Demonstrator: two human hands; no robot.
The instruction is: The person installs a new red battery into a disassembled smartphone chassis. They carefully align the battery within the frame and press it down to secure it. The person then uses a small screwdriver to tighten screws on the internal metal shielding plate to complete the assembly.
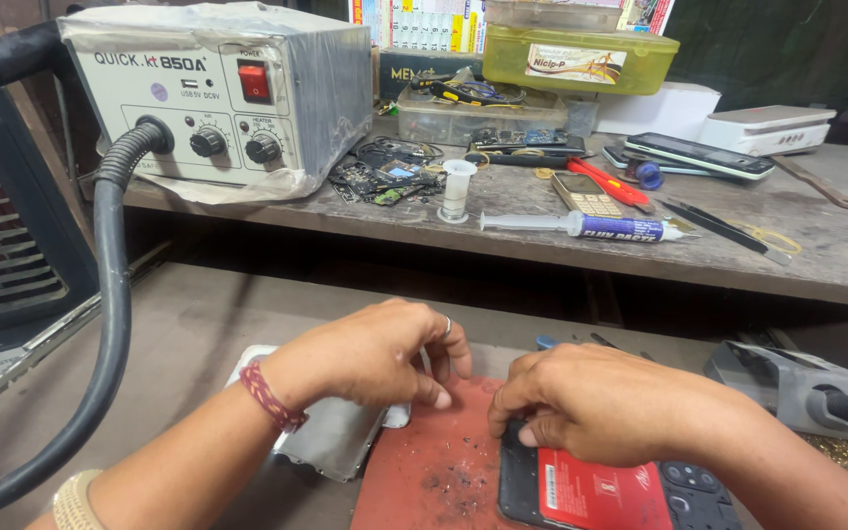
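My left hand (375,353) hovers over a red work mat (424,471), fingers curled together near a silvery metal plate (331,442); a ring sits on one finger and a red thread band on the wrist. Whether it pinches something small I cannot tell. My right hand (581,402) presses its fingertips on the top edge of an opened phone (601,491) with a red battery and a black camera block, lying on the mat. Dark crumbs speckle the mat between the hands.
A hot-air rework station (218,98) with a black hose (110,294) stands on the raised shelf (836,255). Also there: a flux syringe (591,226), small white cup (456,189), circuit boards (385,177), phones (699,154), tweezers, plastic boxes (581,54). A grey tool (787,383) lies at right.
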